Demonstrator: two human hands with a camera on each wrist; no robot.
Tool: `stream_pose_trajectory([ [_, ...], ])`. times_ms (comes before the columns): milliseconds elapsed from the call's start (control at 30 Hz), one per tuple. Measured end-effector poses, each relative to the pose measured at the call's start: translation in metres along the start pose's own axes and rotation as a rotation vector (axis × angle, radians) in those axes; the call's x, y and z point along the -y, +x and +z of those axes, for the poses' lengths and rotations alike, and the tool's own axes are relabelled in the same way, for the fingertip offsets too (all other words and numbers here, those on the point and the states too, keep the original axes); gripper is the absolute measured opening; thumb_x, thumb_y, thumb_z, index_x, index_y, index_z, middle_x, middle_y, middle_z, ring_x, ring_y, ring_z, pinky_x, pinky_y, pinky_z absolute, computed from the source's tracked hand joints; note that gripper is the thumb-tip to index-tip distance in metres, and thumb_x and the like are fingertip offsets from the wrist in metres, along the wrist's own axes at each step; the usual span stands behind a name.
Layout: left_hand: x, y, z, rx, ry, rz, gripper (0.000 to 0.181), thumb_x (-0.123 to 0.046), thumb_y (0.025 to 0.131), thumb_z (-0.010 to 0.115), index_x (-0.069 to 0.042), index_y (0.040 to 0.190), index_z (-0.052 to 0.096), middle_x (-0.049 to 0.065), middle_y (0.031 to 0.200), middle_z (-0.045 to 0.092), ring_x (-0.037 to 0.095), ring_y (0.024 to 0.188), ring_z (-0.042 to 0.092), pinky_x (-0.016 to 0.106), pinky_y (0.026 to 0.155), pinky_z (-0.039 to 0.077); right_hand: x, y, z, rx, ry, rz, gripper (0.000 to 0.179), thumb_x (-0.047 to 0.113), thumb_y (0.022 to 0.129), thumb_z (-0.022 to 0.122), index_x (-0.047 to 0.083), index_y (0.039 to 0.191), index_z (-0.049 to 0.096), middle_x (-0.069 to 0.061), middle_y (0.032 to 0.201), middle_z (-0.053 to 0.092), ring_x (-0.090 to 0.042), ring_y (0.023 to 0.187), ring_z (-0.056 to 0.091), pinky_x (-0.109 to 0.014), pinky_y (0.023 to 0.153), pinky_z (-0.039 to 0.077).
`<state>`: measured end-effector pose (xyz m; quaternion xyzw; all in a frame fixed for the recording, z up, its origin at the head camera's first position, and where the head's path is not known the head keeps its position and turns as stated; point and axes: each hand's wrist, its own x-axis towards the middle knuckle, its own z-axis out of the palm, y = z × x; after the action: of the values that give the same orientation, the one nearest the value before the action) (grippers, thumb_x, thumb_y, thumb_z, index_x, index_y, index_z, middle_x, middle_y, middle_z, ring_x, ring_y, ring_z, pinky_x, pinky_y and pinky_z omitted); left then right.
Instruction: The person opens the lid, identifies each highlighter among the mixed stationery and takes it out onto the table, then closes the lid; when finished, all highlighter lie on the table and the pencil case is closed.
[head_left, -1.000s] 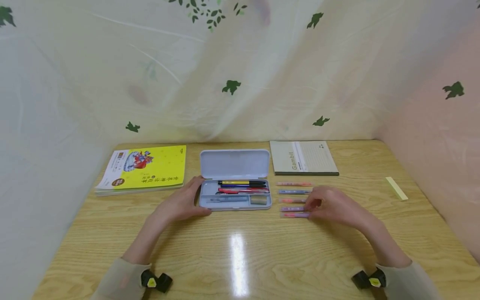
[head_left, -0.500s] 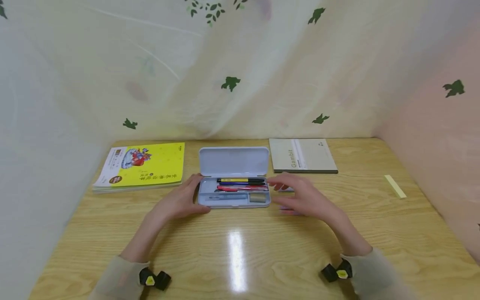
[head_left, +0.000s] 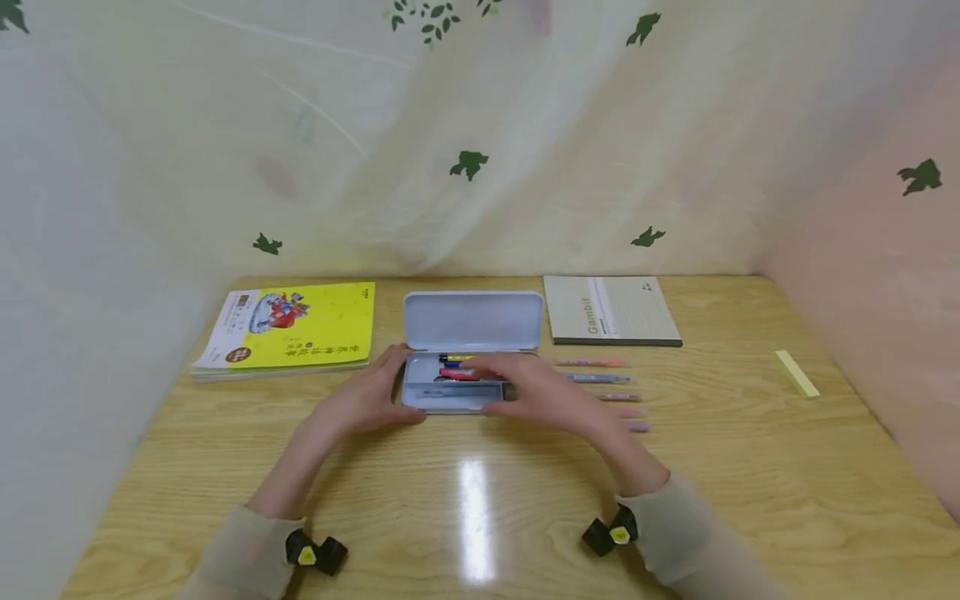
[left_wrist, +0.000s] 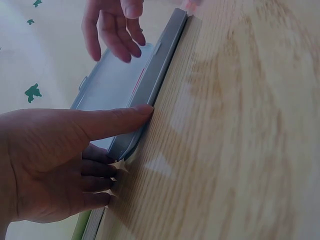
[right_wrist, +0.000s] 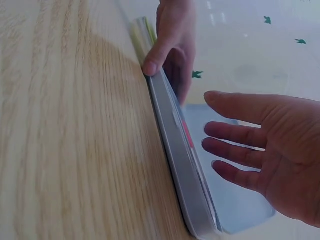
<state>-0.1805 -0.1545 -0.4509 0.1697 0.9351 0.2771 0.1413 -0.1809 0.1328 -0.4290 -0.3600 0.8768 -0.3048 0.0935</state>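
A pale blue pencil case (head_left: 472, 321) lies with its lid raised in the middle of the table. Its tray holds a red pen (head_left: 452, 374), a yellow-and-black pen (head_left: 454, 358) and other pens, partly covered by my right hand. My left hand (head_left: 358, 402) grips the case's left end; in the left wrist view its thumb presses the front wall (left_wrist: 162, 60) and its fingers wrap the end. Over the right half of the tray hovers my right hand (head_left: 551, 393). Its fingers are spread with nothing between them in the right wrist view, close over the case (right_wrist: 172, 132).
Several capped pastel pens (head_left: 600, 378) lie in a row right of the case, some partly behind my right arm. A grey notebook (head_left: 615, 312) lies behind them. On the left is a yellow book (head_left: 322, 325); at far right, a pale yellow strip (head_left: 797, 373).
My right hand has left the row of pastel pens and moved left over the pencil case. The left hand keeps its hold on the case's left end.
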Motion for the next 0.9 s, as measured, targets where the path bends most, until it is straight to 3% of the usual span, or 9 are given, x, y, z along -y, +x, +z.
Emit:
stream_pose_trajectory([
  [433,-0.001,0.000,0.001,-0.009,0.017,0.002,0.098,-0.039,0.084,0.085,-0.009,0.159,0.030,0.019,0.165,0.032,0.038,0.140,0.047,0.059,0.120,0.038,0.006,0.002,0.010,0.069,-0.138,0.026,0.057,0.024,0.095,0.075,0.021,0.148,0.056,-0.003,0.145,0.063,-0.021,0.132,0.061,-0.044,0.108,0.052],
  [700,0.001,-0.001,0.003,0.000,0.008,-0.016,0.098,-0.040,0.085,0.084,-0.011,0.161,0.029,0.016,0.167,0.031,0.037,0.142,0.045,0.058,0.121,0.038,0.007,0.003,0.015,0.068,-0.208,-0.032,0.043,0.021,0.094,0.075,0.011,0.135,0.066,-0.006,0.132,0.071,-0.022,0.119,0.066,-0.043,0.101,0.056],
  [900,0.001,0.000,0.003,-0.005,0.005,-0.001,0.097,-0.040,0.085,0.084,-0.011,0.160,0.029,0.017,0.166,0.031,0.037,0.141,0.046,0.059,0.120,0.038,0.008,0.003,0.018,0.046,-0.261,-0.026,0.039,0.021,0.093,0.077,0.012,0.130,0.069,-0.004,0.130,0.072,-0.021,0.121,0.066,-0.045,0.103,0.052],
])
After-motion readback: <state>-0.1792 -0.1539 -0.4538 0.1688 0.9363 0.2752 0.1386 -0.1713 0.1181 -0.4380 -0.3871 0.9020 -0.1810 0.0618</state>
